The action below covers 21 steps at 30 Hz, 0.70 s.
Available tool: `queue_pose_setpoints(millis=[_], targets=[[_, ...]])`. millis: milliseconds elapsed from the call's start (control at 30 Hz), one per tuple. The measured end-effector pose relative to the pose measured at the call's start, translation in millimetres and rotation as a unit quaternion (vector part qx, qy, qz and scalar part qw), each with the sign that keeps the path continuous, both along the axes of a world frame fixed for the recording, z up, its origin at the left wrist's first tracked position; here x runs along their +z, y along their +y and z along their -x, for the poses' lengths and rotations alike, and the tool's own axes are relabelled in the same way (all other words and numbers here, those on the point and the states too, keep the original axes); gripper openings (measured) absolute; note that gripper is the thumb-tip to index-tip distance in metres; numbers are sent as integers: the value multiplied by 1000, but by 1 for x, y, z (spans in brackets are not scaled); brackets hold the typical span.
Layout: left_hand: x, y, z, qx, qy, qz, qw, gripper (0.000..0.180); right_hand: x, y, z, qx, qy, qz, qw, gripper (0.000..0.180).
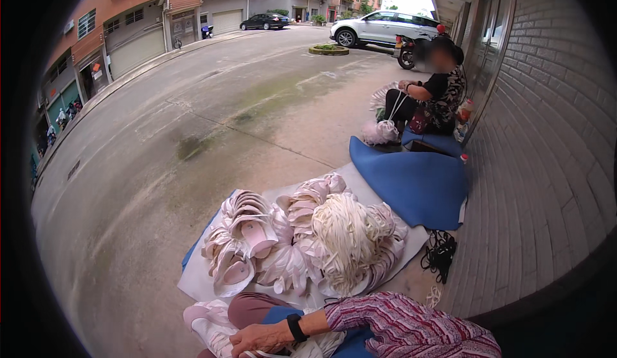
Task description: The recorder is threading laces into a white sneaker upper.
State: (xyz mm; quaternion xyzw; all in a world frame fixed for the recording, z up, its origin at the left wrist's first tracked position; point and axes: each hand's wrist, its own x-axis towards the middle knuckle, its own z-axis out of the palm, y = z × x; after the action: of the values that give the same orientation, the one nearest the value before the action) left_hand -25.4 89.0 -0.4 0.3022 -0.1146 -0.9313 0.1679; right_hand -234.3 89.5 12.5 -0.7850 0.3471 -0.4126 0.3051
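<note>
Right hand [262, 337]: bare, back upward, reaching in from the right at the lower edge. Its fingers are bent and lie close together over a pale pink and white shoe upper [211, 318] of soft sheet material; their tips are hidden at the lower edge, so whether they pinch it cannot be told. The upper lies under and just left of the fingers, against the knee. Left hand: out of view; state of its fingers cannot be told.

Wrist, right of the fingers: black wristband [296, 327], then a red, white and purple patterned sleeve [405, 322]. Flat white laces [326, 344] lie just right of the fingers, below the wrist. Immediately beyond the fingers: a knee in dull maroon trousers [249, 308].

Farther beyond the fingers: nested stacks of pale pink and white shoe uppers [245, 229] on a whitish sheet [199, 282]. On the right part of this heap sits a thick tangle of cream-white laces [347, 236].

Well to the right of the fingers, by the grey brick wall [546, 165]: a bundle of black cords [439, 255]. Far ahead and right of them: a curved blue mat [411, 184] and, past it, a seated co-worker [443, 94] in dark patterned clothing, holding white strands.
</note>
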Motion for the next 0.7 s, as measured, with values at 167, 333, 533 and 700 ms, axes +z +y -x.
queue_pose_setpoints(millis=[167,333,533,700], targets=[[2,-3,0,8,109,29,994,33,-40,-9,-19,38,-88,-148,984,13],[6,-7,-10,-3,76,11,997,35,-5,2,-24,4,-34,-63,997,16],[-8,-9,-7,25,90,74,993,29,-19,1,-22,-17,12,-51,998,20],[-7,-8,-8,7,108,108,988,26,-40,-10,-25,14,-10,-76,997,25]])
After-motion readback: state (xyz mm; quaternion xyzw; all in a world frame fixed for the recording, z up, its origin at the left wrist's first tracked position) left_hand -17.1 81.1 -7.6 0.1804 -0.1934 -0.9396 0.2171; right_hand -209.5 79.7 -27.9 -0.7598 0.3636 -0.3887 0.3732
